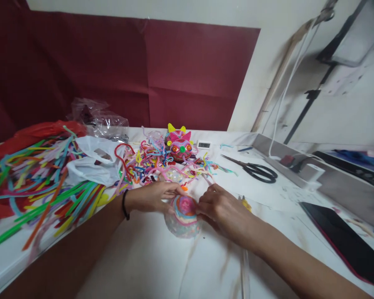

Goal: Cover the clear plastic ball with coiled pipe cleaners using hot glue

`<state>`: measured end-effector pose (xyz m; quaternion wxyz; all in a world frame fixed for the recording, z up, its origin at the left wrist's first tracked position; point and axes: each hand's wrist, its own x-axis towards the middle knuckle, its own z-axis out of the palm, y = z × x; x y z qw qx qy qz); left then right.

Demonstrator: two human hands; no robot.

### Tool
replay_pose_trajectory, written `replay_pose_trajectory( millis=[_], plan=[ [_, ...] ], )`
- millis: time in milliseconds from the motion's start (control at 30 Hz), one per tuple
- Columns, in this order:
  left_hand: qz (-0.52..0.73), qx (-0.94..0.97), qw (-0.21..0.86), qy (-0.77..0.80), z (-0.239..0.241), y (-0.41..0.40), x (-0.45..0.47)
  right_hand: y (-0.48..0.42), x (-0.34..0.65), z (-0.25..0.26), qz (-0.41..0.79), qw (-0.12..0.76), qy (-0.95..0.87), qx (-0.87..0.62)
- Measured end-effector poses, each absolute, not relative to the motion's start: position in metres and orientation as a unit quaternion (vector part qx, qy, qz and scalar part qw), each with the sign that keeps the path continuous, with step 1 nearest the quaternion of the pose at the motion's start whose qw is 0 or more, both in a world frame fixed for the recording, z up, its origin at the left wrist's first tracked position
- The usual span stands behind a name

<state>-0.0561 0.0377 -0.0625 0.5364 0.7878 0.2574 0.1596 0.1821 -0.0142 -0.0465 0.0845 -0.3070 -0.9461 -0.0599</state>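
Small white digital display [204, 145] at back of surface [137, 257]; digits too small to read. Dark marks [294, 194] R of the black-handled scissors [260, 172], too blurred to read. Translucent dome [182, 228] w/ multicol. coil on top is btwn both hands: L hand [156, 197] clamped on its upper L side; R hand [221, 207] bunched against R edge, fingers close, can't tell if pinching.

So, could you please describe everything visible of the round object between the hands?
The round object looks domed, pink, orange and blue bands circling its pink top, the lower part pale and translucent-looking. Blur obscures its material. Over the white table, the left hand touches its left side, the right hand its right.
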Motion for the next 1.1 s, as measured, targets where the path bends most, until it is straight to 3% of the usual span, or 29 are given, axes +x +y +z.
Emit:
replay_pose_trajectory(
  millis=[133,400,733,1100],
  plan=[
    [0.163,0.824,0.485,0.243,-0.057,0.029,-0.055,-0.012,0.187,-0.047,-0.03,0.114,-0.947,-0.298],
    [0.124,0.893,0.254,0.35,-0.043,0.006,-0.036,-0.015,0.191,-0.049,-0.024,0.153,-0.944,-0.291],
    [0.155,0.907,0.205,0.333,-0.049,-0.001,-0.028,-0.02,0.195,-0.05,-0.036,0.153,-0.944,-0.291],
    [0.162,0.903,0.111,0.382,-0.058,-0.014,-0.016,-0.02,0.195,-0.06,-0.201,0.174,-0.939,-0.216]
  ],
)
